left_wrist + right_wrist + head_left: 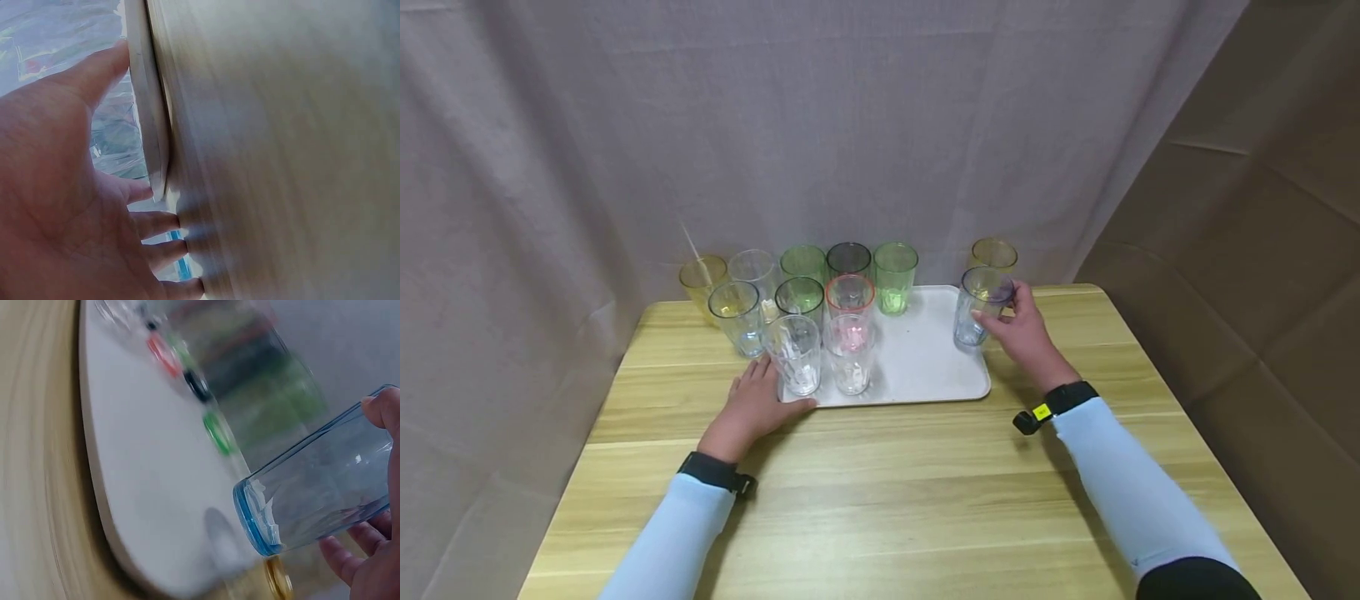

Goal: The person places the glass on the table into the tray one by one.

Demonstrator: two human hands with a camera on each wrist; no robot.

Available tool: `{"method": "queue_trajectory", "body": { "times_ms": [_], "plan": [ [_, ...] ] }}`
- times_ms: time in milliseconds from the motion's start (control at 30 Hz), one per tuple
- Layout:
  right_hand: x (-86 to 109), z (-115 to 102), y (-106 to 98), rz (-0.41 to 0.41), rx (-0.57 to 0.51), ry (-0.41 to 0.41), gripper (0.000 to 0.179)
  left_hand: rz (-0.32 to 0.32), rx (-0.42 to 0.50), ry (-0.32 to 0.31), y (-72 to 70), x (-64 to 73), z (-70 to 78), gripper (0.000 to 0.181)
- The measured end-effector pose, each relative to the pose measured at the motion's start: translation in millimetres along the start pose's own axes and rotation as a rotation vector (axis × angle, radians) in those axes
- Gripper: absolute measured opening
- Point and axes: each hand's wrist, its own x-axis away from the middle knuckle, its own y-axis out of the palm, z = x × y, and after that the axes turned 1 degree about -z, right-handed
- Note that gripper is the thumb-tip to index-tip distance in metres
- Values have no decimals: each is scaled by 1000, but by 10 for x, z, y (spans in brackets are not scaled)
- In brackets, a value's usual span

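With bent fingers and thumb, my right hand grips a light blue clear glass near its rim, over the right end of a white tray. In the right wrist view the base of this blue glass shows close over the tray, with a shadow below it. My left hand rests at the tray's front left corner, its fingers spread. The left wrist view has the thumb against the tray's rim and the fingertips on the table. Clear glasses stand on the tray beside that hand.
More glasses crowd the tray's left half: green, black-rimmed and red-rimmed pink. A yellow glass stands behind the blue one. At far left are another yellow glass and a bluish glass. Grey curtain hangs behind the table.
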Motion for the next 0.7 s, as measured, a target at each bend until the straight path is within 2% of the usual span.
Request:
{"method": "queue_trajectory", "body": {
  "times_ms": [133, 367, 567, 700],
  "plan": [
    [-9, -142, 294, -51, -32, -7, 80, 4, 2, 1, -1, 1, 1, 121],
    [-41, -295, 703, -88, -113, -48, 72, 5, -8, -3, 19, -20, -10, 121],
    [-77, -372, 939, -114, -127, -77, 75, 1, -11, -9, 5, -13, -9, 121],
    [-115, -376, 1022, -127, -86, -70, 81, 2, -5, -8, -14, -4, 5, 121]
  ]
}}
